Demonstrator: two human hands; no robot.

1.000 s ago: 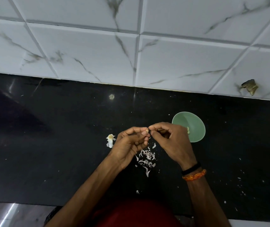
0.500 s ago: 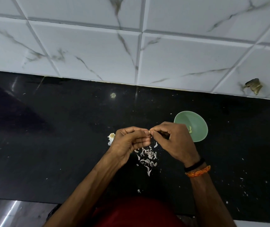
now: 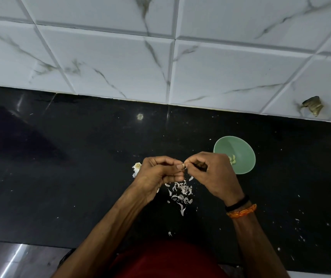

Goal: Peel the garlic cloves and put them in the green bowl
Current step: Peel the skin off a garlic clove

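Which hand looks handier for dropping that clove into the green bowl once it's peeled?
Probably the right hand: it sits right beside the green bowl, partly overlapping its rim. The left hand is farther off, on the other side, pinching the clove.

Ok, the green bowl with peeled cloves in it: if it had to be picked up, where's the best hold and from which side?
Judging by its pose, take the green bowl by its far-right rim, pinching the thin wall from above. It sits upright and open, and that side is clear; the right hand covers the near-left edge, and the peeled cloves lie near the left.
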